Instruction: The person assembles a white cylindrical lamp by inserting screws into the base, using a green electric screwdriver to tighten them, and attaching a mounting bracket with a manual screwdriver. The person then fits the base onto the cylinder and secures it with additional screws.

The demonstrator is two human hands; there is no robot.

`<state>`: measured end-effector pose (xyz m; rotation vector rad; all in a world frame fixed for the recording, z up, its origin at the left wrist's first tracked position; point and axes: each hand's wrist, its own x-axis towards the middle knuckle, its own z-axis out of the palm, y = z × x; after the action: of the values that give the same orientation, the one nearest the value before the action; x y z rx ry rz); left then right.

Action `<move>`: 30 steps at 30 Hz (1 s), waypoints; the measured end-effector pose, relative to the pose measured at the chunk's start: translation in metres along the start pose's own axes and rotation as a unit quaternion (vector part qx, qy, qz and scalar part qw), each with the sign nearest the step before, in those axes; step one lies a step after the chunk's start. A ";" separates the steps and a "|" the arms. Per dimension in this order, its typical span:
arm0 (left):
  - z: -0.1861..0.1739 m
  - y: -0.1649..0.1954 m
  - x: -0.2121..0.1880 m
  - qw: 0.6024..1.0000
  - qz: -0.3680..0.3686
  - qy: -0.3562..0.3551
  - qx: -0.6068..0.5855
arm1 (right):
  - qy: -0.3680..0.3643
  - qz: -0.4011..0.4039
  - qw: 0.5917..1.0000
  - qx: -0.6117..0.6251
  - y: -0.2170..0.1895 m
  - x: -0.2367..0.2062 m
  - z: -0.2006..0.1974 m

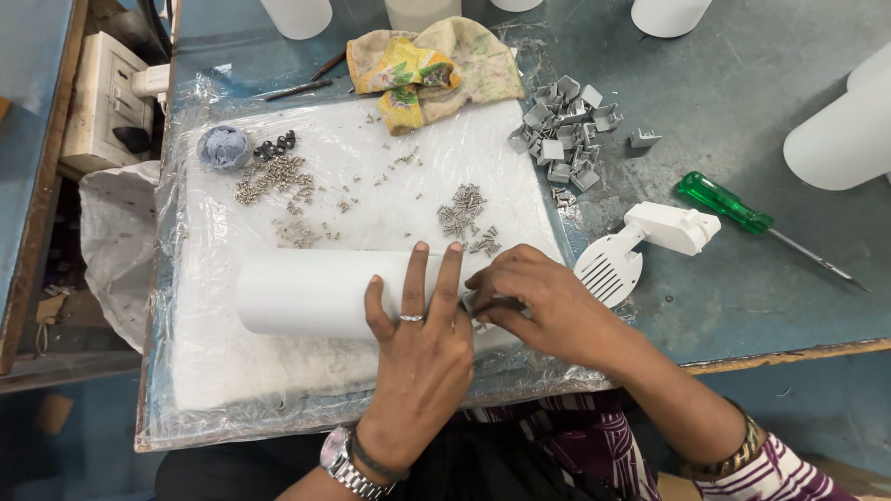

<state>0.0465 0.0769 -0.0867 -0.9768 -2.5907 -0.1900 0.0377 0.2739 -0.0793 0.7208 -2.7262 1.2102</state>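
Lying sideways, smooth white cylinder, left hand flat on it, right hand pinching perhaps a screw.

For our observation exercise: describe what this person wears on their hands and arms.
The left hand has a silver ring, a metal wristwatch and a dark band. The right hand is bare; its wrist has a gold-toned bracelet and a maroon-and-white patterned sleeve.

green screwdriver | grey clips pile | crumpled cloth | loose screws | wall socket
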 end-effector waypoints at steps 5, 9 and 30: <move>0.000 -0.003 -0.002 0.999 0.028 -0.036 -0.005 | -0.047 -0.054 0.996 -0.059 0.006 0.007 -0.007; -0.001 -0.004 -0.003 0.998 0.036 -0.042 -0.019 | -0.058 -0.079 0.991 -0.089 0.011 0.011 -0.011; -0.013 -0.013 -0.005 0.994 0.099 0.002 -0.040 | -0.069 -0.069 0.980 -0.174 -0.012 0.019 -0.017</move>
<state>0.0448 0.0611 -0.0768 -1.2517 -2.4793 -0.2433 0.0244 0.2717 -0.0544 0.9566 -2.8296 0.6506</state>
